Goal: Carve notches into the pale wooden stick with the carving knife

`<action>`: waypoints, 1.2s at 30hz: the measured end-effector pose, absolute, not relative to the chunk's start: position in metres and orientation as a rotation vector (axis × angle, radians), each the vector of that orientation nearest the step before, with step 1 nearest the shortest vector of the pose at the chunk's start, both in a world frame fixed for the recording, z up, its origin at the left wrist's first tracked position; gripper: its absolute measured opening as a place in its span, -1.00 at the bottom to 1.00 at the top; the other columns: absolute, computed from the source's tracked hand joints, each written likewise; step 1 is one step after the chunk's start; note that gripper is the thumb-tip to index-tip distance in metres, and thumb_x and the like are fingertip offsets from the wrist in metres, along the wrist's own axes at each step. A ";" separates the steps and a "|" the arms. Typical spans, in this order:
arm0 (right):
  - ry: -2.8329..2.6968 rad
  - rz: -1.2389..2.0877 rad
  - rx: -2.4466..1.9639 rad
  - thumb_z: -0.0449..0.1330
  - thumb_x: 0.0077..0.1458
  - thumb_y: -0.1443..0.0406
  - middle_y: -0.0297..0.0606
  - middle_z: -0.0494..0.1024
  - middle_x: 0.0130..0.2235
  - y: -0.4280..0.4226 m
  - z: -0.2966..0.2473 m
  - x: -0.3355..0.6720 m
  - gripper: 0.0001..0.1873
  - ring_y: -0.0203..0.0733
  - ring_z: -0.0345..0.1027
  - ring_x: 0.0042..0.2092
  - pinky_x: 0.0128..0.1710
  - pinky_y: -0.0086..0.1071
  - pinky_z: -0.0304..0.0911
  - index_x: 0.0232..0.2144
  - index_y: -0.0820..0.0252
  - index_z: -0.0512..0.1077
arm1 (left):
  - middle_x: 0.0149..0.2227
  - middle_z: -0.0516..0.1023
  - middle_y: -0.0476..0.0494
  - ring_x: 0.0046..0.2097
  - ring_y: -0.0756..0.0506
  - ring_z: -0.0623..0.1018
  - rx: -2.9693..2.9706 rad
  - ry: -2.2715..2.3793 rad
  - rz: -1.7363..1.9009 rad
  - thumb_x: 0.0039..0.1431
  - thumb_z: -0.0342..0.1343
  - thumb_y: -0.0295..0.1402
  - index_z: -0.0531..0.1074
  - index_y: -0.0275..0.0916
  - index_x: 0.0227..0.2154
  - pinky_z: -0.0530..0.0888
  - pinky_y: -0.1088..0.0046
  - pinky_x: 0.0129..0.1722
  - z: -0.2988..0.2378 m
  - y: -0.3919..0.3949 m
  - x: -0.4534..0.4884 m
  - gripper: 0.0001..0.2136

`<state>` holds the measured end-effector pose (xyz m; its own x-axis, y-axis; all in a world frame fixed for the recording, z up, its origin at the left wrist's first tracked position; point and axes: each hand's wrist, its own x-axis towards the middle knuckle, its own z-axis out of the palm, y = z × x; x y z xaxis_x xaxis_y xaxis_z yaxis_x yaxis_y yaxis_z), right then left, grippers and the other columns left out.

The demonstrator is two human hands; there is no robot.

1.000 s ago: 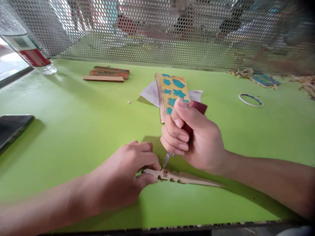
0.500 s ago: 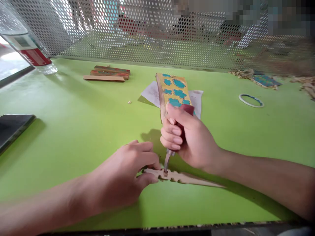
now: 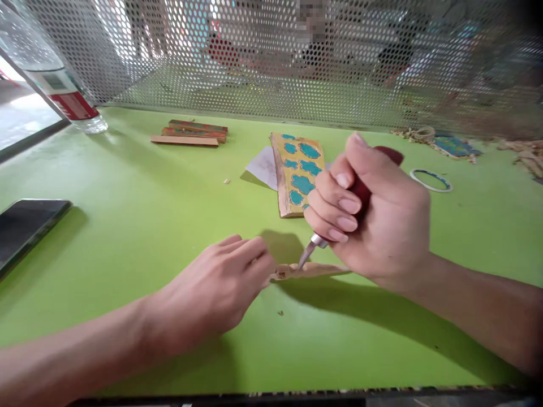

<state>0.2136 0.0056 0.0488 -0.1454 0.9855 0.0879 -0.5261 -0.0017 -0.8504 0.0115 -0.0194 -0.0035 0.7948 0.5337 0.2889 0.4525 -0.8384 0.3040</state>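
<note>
My left hand is closed on the left end of a thin, notched strip of wood, its fingertips partly hidden. My right hand is wrapped round the dark red handle of a carving knife with a metal collar and a narrow blade. The blade slants down to the left, its tip at the strip's upper edge beside a small dark carved spot. The strip's right end passes behind my right hand. A small wood chip lies on the green table just in front of the strip.
A yellow board with teal shapes rests on white paper. Painted wood strips lie at the back left, near a water bottle. A phone is at left, a tape ring at right. Perforated metal screen stands behind.
My right hand has lifted the knife tip out of the carved spot and moved right and up along the strip. My left hand has raised and turned the strip, so more of its edge shows.
</note>
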 end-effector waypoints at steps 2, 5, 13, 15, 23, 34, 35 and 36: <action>-0.964 1.469 -0.685 0.31 0.24 0.07 -0.51 0.11 -0.67 0.002 0.055 0.214 -0.47 -0.43 -0.10 -0.68 -0.73 -0.47 -0.11 -0.63 0.14 0.22 | -0.26 0.51 -0.17 -0.35 -0.08 0.38 2.980 0.678 0.572 0.42 -0.14 -0.55 0.44 -0.28 -0.30 0.33 0.33 -0.31 0.000 -0.017 0.010 -0.74; -0.991 1.471 -0.708 0.29 0.26 0.08 -0.50 0.12 -0.67 -0.002 0.055 0.212 -0.48 -0.43 -0.05 -0.68 -0.71 -0.45 -0.10 -0.62 0.14 0.22 | -0.31 0.50 -0.14 -0.38 -0.08 0.34 3.110 0.608 0.560 0.41 -0.13 -0.57 0.41 -0.26 -0.35 0.29 0.32 -0.37 0.004 -0.014 0.008 -0.73; -1.021 1.456 -0.739 0.28 0.27 0.09 -0.49 0.15 -0.66 -0.005 0.054 0.213 -0.50 -0.42 0.01 -0.66 -0.68 -0.42 -0.06 -0.61 0.15 0.24 | -0.25 0.55 -0.19 -0.32 -0.06 0.45 2.970 0.733 0.694 0.38 -0.10 -0.60 0.46 -0.28 -0.31 0.39 0.38 -0.31 0.003 -0.014 0.004 -0.74; -1.054 1.421 -0.742 0.28 0.28 0.10 -0.49 0.16 -0.65 -0.006 0.059 0.214 -0.49 -0.41 0.02 -0.66 -0.68 -0.41 -0.04 -0.61 0.15 0.23 | -0.24 0.56 -0.18 -0.29 -0.04 0.50 2.896 0.788 0.778 0.34 -0.03 -0.62 0.50 -0.29 -0.28 0.40 0.42 -0.31 0.000 -0.016 0.005 -0.78; -1.210 1.224 -0.706 0.23 0.31 0.23 -0.47 0.13 -0.68 -0.015 0.087 0.211 -0.48 -0.37 0.00 -0.67 -0.67 -0.33 -0.03 -0.66 0.14 0.19 | -0.28 0.60 -0.08 -0.29 0.00 0.52 2.126 1.033 0.900 0.32 0.15 -0.42 0.54 -0.26 -0.24 0.43 0.50 -0.30 0.002 -0.011 0.009 -0.93; -1.241 0.961 -0.706 0.31 0.26 0.21 -0.51 0.18 -0.69 -0.041 0.086 0.231 -0.55 -0.39 0.02 -0.70 -0.71 -0.33 -0.04 -0.62 0.13 0.29 | -0.31 0.62 -0.08 -0.31 -0.04 0.51 1.980 1.000 0.512 0.39 0.01 -0.25 0.59 -0.26 -0.19 0.37 0.47 -0.31 -0.004 0.003 0.007 -0.72; -1.257 1.079 -0.672 0.31 0.25 0.19 -0.49 0.20 -0.69 -0.043 0.073 0.229 -0.58 -0.36 0.07 -0.69 -0.70 -0.33 -0.01 -0.61 0.12 0.31 | -0.29 0.62 -0.08 -0.29 -0.05 0.53 2.016 0.985 0.516 0.39 0.00 -0.26 0.59 -0.26 -0.22 0.38 0.46 -0.28 -0.004 0.004 0.007 -0.72; -1.274 1.150 -0.634 0.30 0.24 0.20 -0.48 0.23 -0.68 -0.045 0.061 0.228 -0.60 -0.35 0.12 -0.67 -0.69 -0.35 0.03 -0.59 0.12 0.32 | -0.28 0.62 -0.09 -0.26 -0.06 0.54 2.054 0.973 0.520 0.39 0.00 -0.27 0.58 -0.26 -0.25 0.39 0.45 -0.25 -0.005 0.004 0.007 -0.72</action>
<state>0.2277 -0.0450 0.0607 -0.1051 0.9108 0.3993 -0.3048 0.3527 -0.8847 0.0074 0.0036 -0.0046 0.6218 0.7826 0.0295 0.4599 -0.3954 0.7951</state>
